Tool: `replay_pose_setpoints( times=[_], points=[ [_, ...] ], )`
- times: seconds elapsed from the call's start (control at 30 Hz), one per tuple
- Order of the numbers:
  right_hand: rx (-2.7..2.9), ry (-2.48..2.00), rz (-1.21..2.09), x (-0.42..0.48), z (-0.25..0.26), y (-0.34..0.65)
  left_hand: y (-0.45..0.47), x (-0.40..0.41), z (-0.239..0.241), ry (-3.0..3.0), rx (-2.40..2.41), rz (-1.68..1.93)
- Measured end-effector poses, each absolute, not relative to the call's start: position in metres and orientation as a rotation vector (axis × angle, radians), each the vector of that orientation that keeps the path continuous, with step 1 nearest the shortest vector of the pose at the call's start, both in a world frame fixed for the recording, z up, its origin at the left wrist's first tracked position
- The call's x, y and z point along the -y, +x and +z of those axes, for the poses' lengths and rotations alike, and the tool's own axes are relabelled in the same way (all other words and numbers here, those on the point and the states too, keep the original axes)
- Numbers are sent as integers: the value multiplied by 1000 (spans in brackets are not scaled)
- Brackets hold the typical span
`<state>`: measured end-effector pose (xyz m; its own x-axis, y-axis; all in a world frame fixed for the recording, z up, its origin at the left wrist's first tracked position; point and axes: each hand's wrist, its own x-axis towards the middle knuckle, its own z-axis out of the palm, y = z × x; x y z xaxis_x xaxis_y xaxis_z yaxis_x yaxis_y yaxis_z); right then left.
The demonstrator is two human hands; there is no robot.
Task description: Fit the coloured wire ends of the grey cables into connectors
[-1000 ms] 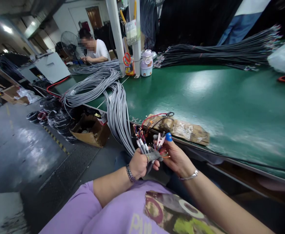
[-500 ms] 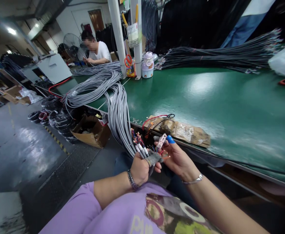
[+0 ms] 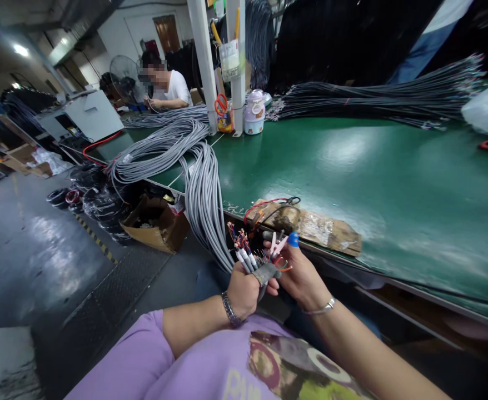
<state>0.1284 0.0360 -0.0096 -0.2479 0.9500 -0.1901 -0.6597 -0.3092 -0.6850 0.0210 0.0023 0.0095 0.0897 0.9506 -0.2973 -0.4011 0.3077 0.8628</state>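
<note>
My left hand point(image 3: 246, 290), with grey covering on its thumb, is closed around the end of a bundle of grey cables point(image 3: 206, 205). White-wrapped ends with fanned-out coloured wires point(image 3: 239, 239) stick up above that fist. Close beside it, my right hand point(image 3: 300, 278) has blue tape on its thumb and pinches a small pink clip point(image 3: 276, 246) whose two arms form a V. Thin red, orange and green wires point(image 3: 284, 265) spread between the hands, just under the clip. Whether the clip touches them, I cannot tell.
On the green table point(image 3: 373, 172) a taped wooden board point(image 3: 319, 228) lies along the near edge. Black cable bundles point(image 3: 364, 103) lie at the back. A lidded cup point(image 3: 254, 114) stands by white posts. A cardboard box point(image 3: 156, 225) sits below left. A co-worker point(image 3: 169, 91) sits beyond.
The pink clip has turned in my right hand, and its two arms now show spread apart. Both hands have shifted only slightly. My left hand still grips the cables.
</note>
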Motion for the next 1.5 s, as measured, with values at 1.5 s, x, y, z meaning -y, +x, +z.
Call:
replay_pose_setpoints(
  times=[1.5],
  points=[
    [486,-518,2018,-36,-12,132,13,-6,14,616,-1012,1088]
  ],
)
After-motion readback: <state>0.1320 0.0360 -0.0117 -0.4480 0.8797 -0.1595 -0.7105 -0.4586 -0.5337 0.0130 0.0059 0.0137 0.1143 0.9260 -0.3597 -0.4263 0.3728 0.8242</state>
